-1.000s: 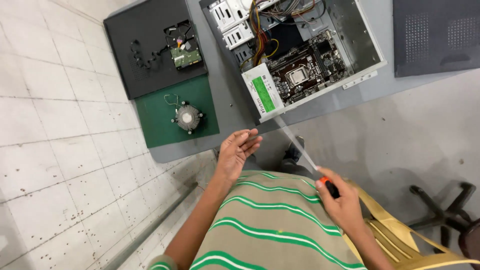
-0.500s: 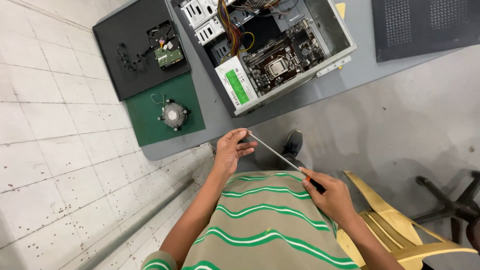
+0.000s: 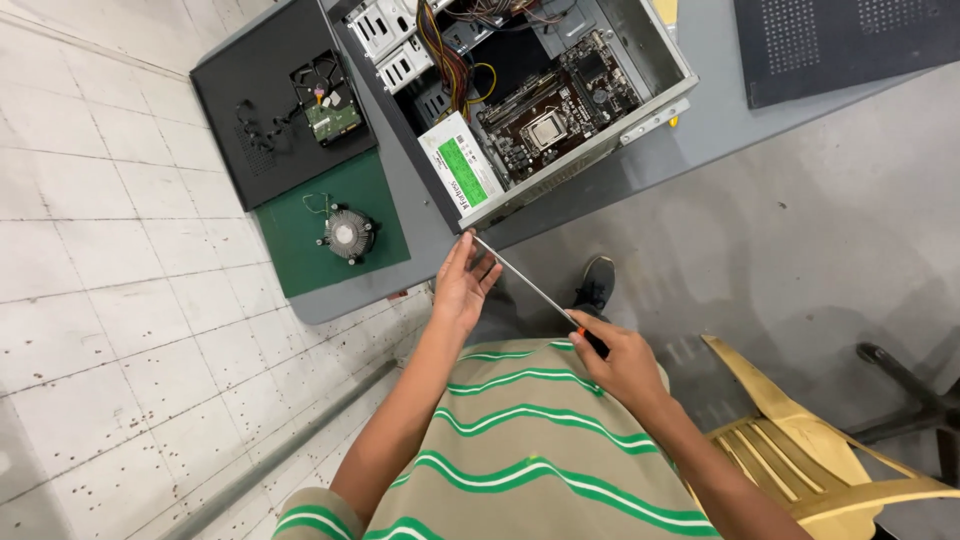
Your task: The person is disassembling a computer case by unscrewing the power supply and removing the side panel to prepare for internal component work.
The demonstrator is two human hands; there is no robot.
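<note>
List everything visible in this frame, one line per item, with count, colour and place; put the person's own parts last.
screwdriver: one, long silver shaft, held between both hands
computer case: one, grey, open, on the table
motherboard: one, dark, inside the case
table: one, grey, top of view
side panels: two, black, one far left, one top right
hard drive: one, on the left panel
green mat: one, on the table's left end
cooler fan: one, dark, on the mat
chair: one, yellow, lower right
left hand: at the shaft's tip
right hand: grips the handle
</note>
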